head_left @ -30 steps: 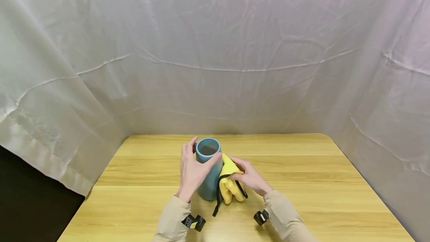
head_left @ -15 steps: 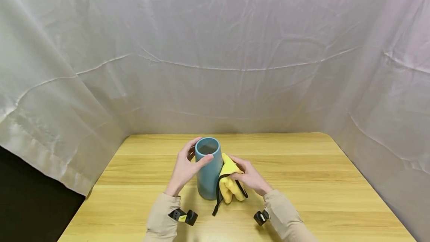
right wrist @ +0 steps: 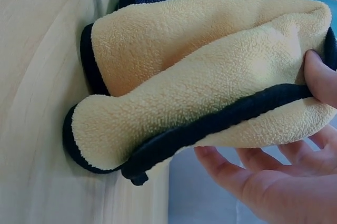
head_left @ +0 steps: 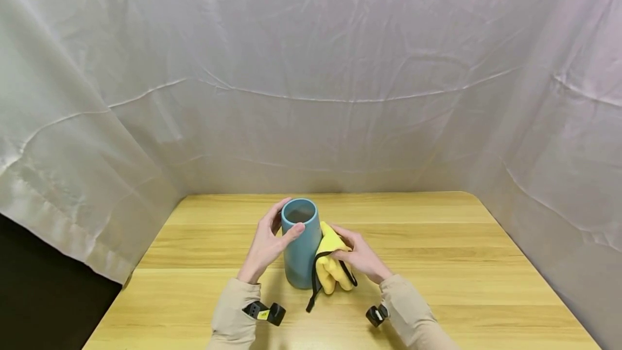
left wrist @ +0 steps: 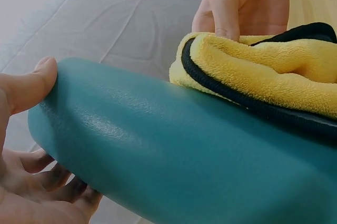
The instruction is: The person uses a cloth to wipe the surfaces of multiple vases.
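Observation:
A tall blue vase-like cylinder [head_left: 302,255], open at the top, stands upright on the wooden table. My left hand [head_left: 264,246] grips it near the rim, thumb at the front and fingers round the far left side, as the left wrist view also shows around the cylinder [left wrist: 158,134]. Against its right side sits a bunched yellow cloth [head_left: 332,263] with black edging. My right hand [head_left: 360,255] pinches the upper part of this cloth. In the right wrist view the cloth [right wrist: 210,61] hangs in folds, its lower edge meeting the table, with the thumb on one side and fingers beneath.
The light wooden table [head_left: 437,285] extends to both sides of the hands. A grey-white curtain [head_left: 311,139] encloses its back and sides. A dark area [head_left: 44,290] lies beyond the left edge. Small black cameras are strapped to both wrists.
My left hand has shifted left and lower round the rim, its thumb moving off the cloth side onto the cylinder's front. The right hand and cloth stay nearly in place.

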A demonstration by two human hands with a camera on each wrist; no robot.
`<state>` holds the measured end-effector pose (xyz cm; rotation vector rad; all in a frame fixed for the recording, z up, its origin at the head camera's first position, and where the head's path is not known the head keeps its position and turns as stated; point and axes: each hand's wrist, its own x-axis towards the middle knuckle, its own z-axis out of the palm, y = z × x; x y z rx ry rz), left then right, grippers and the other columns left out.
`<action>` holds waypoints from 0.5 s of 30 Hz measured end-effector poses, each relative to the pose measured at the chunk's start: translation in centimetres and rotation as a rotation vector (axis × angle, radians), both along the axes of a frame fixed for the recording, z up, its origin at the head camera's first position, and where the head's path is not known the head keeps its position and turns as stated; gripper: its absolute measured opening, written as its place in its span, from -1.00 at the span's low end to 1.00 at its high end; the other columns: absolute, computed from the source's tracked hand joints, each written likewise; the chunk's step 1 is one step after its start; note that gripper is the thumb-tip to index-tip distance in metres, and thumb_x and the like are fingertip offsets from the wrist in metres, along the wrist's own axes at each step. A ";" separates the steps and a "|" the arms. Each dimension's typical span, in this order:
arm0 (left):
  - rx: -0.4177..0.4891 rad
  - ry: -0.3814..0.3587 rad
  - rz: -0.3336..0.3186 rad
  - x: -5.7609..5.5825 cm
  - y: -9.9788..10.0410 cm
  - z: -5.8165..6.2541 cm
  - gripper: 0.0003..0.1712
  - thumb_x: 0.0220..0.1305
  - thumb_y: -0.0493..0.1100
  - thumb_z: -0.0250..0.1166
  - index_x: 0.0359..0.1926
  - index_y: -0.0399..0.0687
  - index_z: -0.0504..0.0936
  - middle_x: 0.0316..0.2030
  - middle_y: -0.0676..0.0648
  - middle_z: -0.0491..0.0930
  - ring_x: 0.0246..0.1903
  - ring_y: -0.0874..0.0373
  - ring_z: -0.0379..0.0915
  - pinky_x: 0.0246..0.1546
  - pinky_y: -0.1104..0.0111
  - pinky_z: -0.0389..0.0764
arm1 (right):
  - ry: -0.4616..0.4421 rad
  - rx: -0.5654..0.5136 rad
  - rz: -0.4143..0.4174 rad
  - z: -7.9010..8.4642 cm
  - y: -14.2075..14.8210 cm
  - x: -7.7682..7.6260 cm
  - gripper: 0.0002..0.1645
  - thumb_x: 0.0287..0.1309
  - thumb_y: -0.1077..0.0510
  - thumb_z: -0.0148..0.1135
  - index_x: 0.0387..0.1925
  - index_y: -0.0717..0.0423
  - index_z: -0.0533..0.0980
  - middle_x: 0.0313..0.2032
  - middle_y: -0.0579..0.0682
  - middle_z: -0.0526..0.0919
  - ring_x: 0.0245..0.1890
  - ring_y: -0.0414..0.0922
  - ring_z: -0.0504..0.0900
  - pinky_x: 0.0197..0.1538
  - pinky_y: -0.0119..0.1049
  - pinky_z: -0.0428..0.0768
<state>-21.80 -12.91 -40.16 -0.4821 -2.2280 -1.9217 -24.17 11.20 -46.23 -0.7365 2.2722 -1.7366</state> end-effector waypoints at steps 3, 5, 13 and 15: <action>0.002 0.001 -0.005 0.0 0.0 0.0 -0.24 0.25 -0.23 0.41 0.43 -0.18 0.33 0.25 -0.24 0.50 0.29 -0.14 0.42 0.52 -0.08 0.19 | 0.015 -0.006 -0.001 -0.1 -0.1 0.0 -0.20 0.28 0.30 0.25 0.50 0.23 0.20 0.40 0.34 0.36 0.27 0.13 0.49 0.15 -0.45 0.54; 0.001 -0.001 -0.009 0.1 0.0 0.0 -0.24 0.26 -0.23 0.40 0.43 -0.19 0.33 0.25 -0.25 0.50 0.29 -0.15 0.42 0.52 -0.09 0.18 | 0.012 -0.011 -0.007 0.0 -0.1 0.1 -0.21 0.29 0.30 0.25 0.50 0.23 0.21 0.40 0.34 0.36 0.28 0.18 0.48 0.14 -0.45 0.55; 0.001 -0.007 -0.010 0.0 0.0 0.0 -0.23 0.25 -0.21 0.41 0.44 -0.17 0.32 0.25 -0.24 0.50 0.29 -0.14 0.41 0.52 -0.09 0.17 | 0.033 -0.034 -0.029 1.4 -0.6 0.2 -0.22 0.28 0.33 0.21 0.50 0.24 0.21 0.36 0.36 0.41 0.24 0.10 0.50 0.12 -0.41 0.58; 0.001 -0.005 -0.011 0.0 0.0 0.0 -0.23 0.25 -0.21 0.41 0.43 -0.16 0.33 0.25 -0.24 0.50 0.29 -0.14 0.41 0.52 -0.09 0.18 | 0.047 -0.040 -0.032 2.2 -0.8 0.3 -0.22 0.28 0.33 0.21 0.50 0.22 0.21 0.36 0.35 0.42 0.23 0.09 0.50 0.12 -0.39 0.59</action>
